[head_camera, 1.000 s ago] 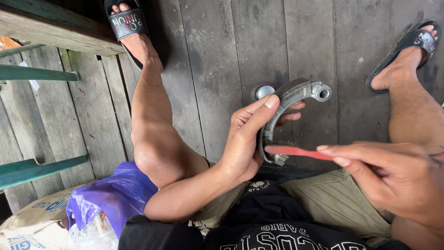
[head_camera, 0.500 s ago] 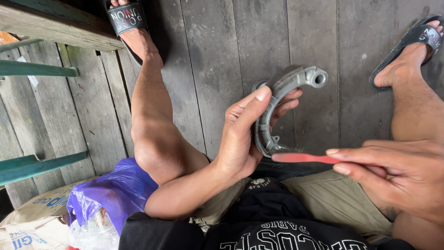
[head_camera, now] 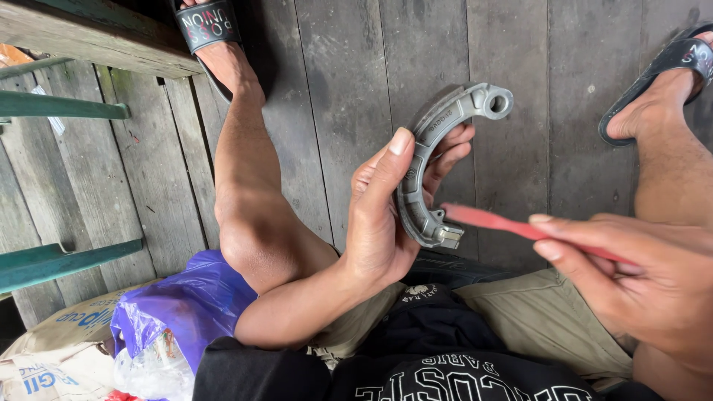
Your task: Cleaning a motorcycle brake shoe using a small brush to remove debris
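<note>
While the left hand [head_camera: 386,223] clamps a grey curved brake shoe [head_camera: 438,160], thumb pressed on the outer rim and fingers curled behind the inner arc, the shoe stands nearly upright above the lap, its eyelet end past the fingertips, its flat end near the palm. Right hand [head_camera: 639,289] pinches a thin red stick-like tool [head_camera: 505,223], fingers closed together on the handle; the tip sits just beside the shoe's lower end, whether touching cannot be told

Containers: purple plastic bag [head_camera: 186,304] below the left forearm, by the knee; a clear bag [head_camera: 152,367] with unreadable contents pokes from it. Paper sack [head_camera: 59,353] lies beside, contents hidden

Around: grey wooden plank floor [head_camera: 349,74], black slide sandals [head_camera: 204,22] on both feet, green metal bars [head_camera: 63,108] at far left. Left leg lies between the bags and the shoe
</note>
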